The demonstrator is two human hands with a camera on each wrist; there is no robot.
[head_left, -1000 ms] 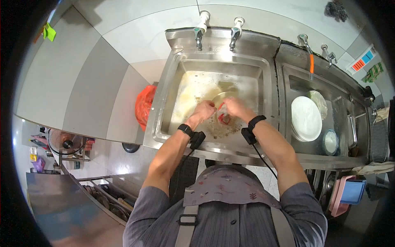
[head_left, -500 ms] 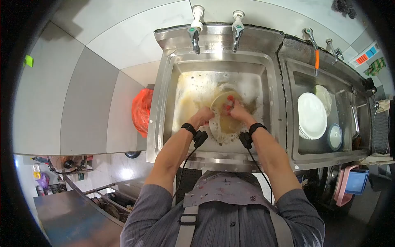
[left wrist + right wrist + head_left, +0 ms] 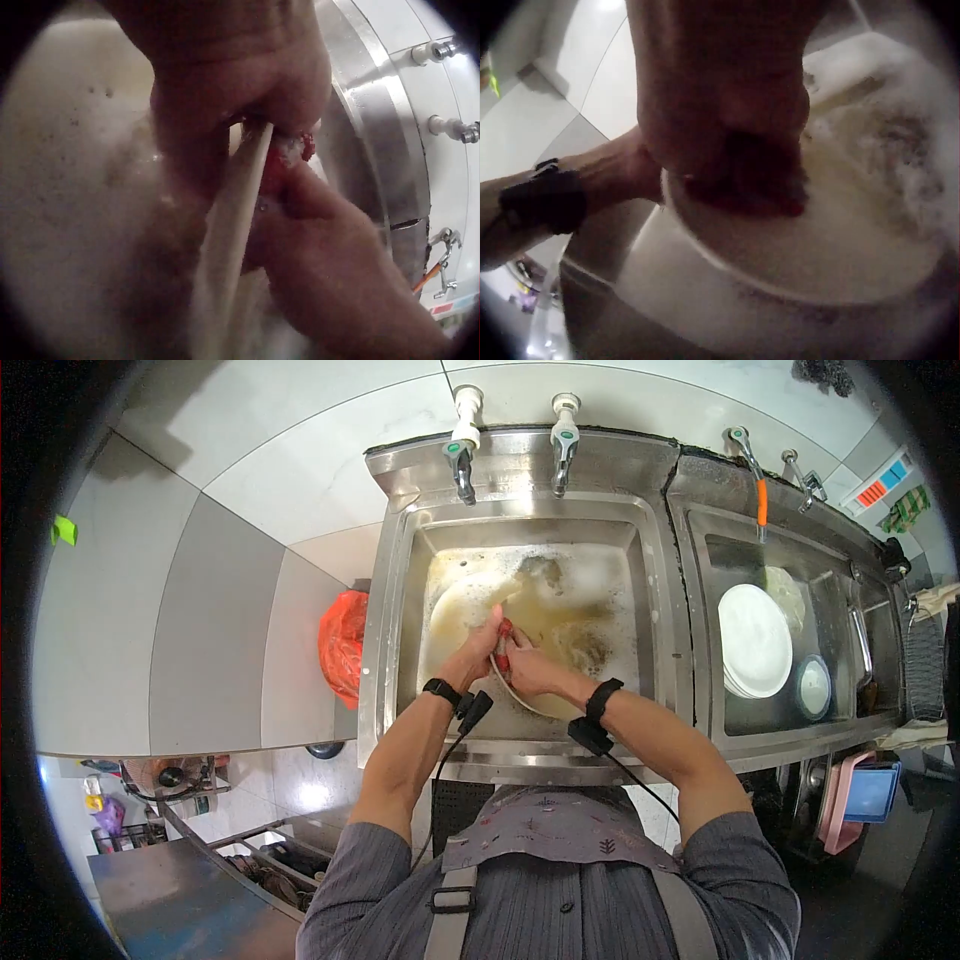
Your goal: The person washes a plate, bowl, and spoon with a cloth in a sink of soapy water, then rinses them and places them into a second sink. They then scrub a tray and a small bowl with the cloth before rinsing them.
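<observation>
In the head view the left hand (image 3: 475, 653) holds the pale plate (image 3: 532, 706) by its edge over the near part of the left sink (image 3: 385, 620), the plate tilted rather than flat, which probably leaves its face within reach of the other hand. The right hand (image 3: 540, 670) grips a red scrubber (image 3: 505, 628) right by that edge, close to the left hand. Cloudy, foamy water (image 3: 600, 575) lies under both. In the basin to the right (image 3: 750, 720), a stack of white plates (image 3: 757, 640) and a small bowl (image 3: 814, 688) sit well apart from the suds, perhaps kept there to be out of the way. In the left wrist view the plate stands nearly edge-on, its rim clamped in the left hand's fingers, likely to stop it slipping while wet; the right hand and the red scrubber are just beside it. In the right wrist view the right hand's fingers are curled on the scrubber, which appears to press the plate's face near the rim, while the left hand is at that rim from the outer side, presumably bracing against the pressure; shadow hides how each finger lies.
</observation>
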